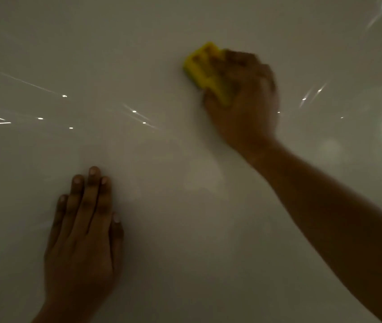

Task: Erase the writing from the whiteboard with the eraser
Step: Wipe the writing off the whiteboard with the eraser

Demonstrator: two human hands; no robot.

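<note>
A glossy whiteboard (152, 43) fills the whole head view in dim light. My right hand (243, 99) grips a yellow eraser (205, 68) and presses it against the board, upper middle; the hand and eraser are blurred. My left hand (85, 229) lies flat on the board at the lower left, fingers together and stretched upward, holding nothing. I see no legible writing on the board; only faint pale smudges (204, 178) show near the middle.
Bright streaks and spots of reflected light (134, 111) cross the board at left and at the right edge. My bare right forearm (336, 206) runs diagonally in from the lower right corner.
</note>
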